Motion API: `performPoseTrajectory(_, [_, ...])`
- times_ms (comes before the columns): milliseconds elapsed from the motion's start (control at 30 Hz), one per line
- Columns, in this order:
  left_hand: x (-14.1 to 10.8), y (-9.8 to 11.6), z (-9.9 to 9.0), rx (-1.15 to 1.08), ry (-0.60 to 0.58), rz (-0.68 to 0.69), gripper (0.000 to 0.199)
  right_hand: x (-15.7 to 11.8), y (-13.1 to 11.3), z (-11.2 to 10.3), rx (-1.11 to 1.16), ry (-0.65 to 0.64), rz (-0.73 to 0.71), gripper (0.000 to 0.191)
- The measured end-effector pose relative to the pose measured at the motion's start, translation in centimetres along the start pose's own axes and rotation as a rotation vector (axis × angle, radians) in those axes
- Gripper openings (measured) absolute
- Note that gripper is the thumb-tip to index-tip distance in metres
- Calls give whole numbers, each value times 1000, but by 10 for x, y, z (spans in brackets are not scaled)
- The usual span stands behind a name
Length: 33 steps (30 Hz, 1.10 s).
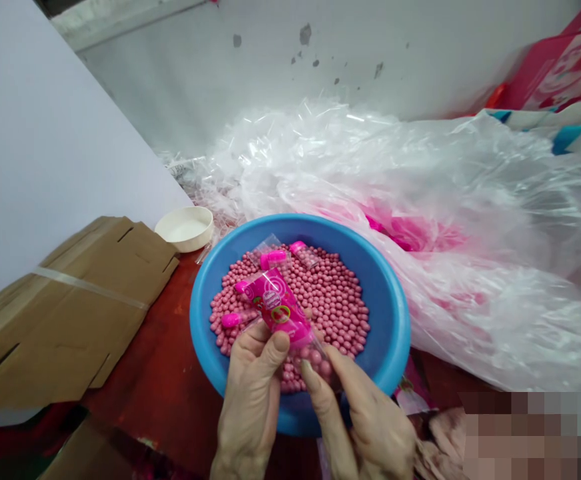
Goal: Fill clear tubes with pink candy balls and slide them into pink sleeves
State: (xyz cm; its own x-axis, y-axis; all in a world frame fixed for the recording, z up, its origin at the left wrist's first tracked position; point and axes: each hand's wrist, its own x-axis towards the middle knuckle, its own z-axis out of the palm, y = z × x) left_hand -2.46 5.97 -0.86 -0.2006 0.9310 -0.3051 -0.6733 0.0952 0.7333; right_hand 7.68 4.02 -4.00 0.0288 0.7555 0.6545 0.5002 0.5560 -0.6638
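A blue basin (397, 347) holds a layer of small pink balls (337, 293). Over its front half, my left hand (255, 387) pinches a printed pink packet (277, 303) with its thumb on top. My right hand (360, 413) grips the packet's clear lower end, where several pink balls show through the film. Small clear containers with bright pink caps lie on the balls: one (274, 260) and another (303, 252) near the back, and one (237, 319) at the left.
Folded brown cardboard (80, 300) lies at the left, with a shallow white dish (185, 229) behind it. Clear plastic bags (420, 173) are heaped behind and right of the basin, against a grey wall (195, 73). The tabletop (165, 373) is red.
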Motion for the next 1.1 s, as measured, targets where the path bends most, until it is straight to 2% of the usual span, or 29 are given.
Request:
performPoseTrajectory(133, [0,1,-1,-59,-63,-23,34,7,4,1,69,-68,54,30])
performPoseTrajectory(200, [-1,2,1,-50,-89,-46,26,8,8,-1,82,-128,79,29])
performPoseTrajectory(300, [0,1,3,-13,-64,-32,13,9,11,-4,75,-143,69,29])
performPoseTrajectory(433, [1,0,2,20,-83,-30,20,6,8,-1,102,-119,87,29])
performPoseTrajectory(633, [-2,2,0,45,-154,-85,24,4,-3,2,252,-3,310,23])
performPoseTrajectory(733, [-3,1,0,-15,-102,-60,20,9,-3,-1,384,-135,391,17])
performPoseTrajectory(800, [-2,-1,-1,-49,-37,-1,17,13,-2,-3,385,-199,343,16])
performPoseTrajectory(933, [1,-3,-6,-52,10,102,18,18,2,-5,250,-153,81,24])
performPoseTrajectory(1000, [2,-2,-7,-19,16,123,20,19,3,-6,248,-171,39,23])
performPoseTrajectory(1100, [2,0,-7,72,6,136,17,19,6,-9,240,-209,57,22])
